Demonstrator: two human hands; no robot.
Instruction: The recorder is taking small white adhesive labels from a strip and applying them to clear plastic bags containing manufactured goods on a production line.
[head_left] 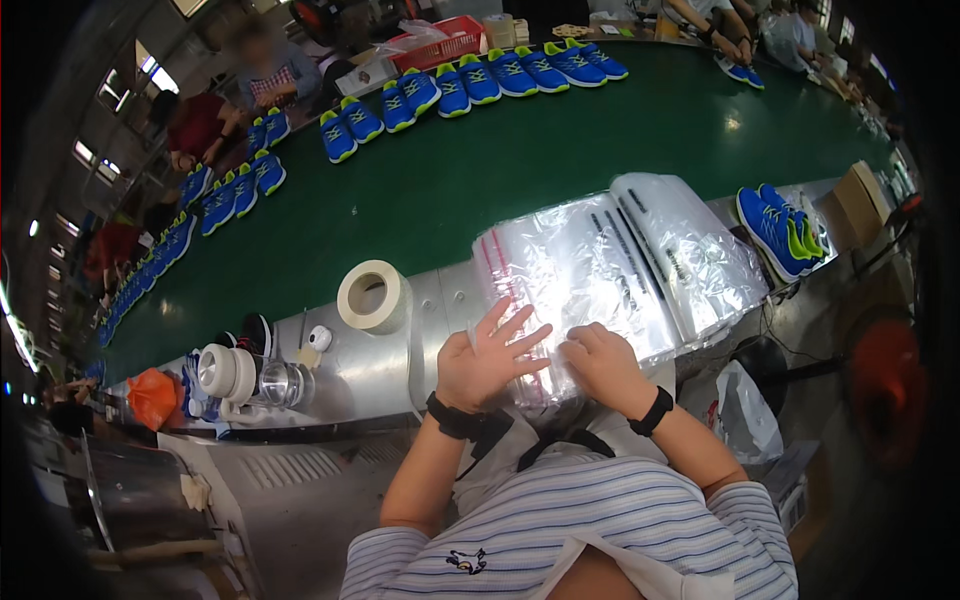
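My left hand [488, 362] is held palm up with its fingers spread, and nothing is in it. It hovers by the near left edge of a stack of clear plastic bags [565, 255]. Over the same stack, my right hand [608, 372] has its fingers curled down against the near part of the plastic. What its fingertips hold, if anything, is hidden. A second batch of clear bags [690, 255] lies overlapping on the right side. To the left, a wide roll of white tape or labels [394, 308] rests on the metal edge.
Blue sports shoes [512, 72] line the far side of the green conveyor belt [440, 190]. Another blue pair [772, 232] sits right of the bags beside an open cardboard box [855, 205]. A clear bottle [285, 383] and orange bag [153, 398] stand left. Other people work across the belt.
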